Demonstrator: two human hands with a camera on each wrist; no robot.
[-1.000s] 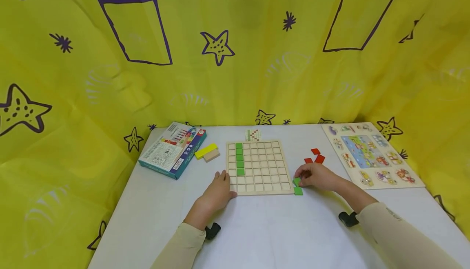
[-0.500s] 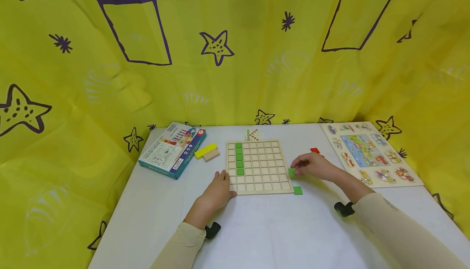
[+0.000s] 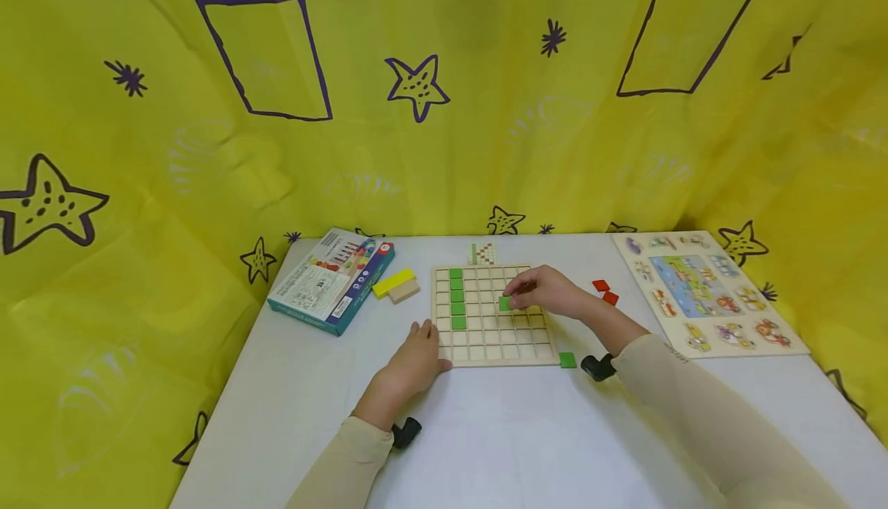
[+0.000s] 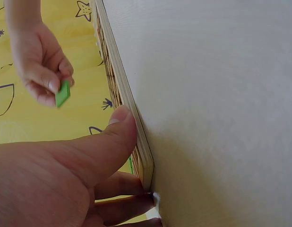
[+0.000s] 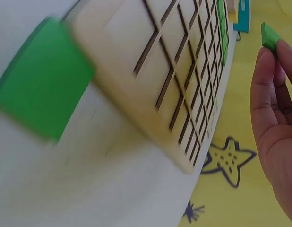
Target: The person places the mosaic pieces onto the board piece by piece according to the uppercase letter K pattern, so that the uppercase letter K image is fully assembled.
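A pale wooden grid board lies on the white table. Four of its cells, in a column near its left side, hold green square tiles. At the board's near left corner, my left hand grips the edges, thumb along the front and fingers along the left side. My right hand pinches another green tile between thumb and fingertips, above the right half of the grid. That raised tile is tilted in the left wrist view. One loose green tile lies by the near right corner.
Red tiles lie right of the board. A small pattern card sits behind it. Yellow and tan blocks and a printed box are at left. A picture puzzle board lies at far right, before a yellow curtain.
My right hand has picked up a green tile from beside the board and carried it left over the grid. The left hand has stayed at the corner.
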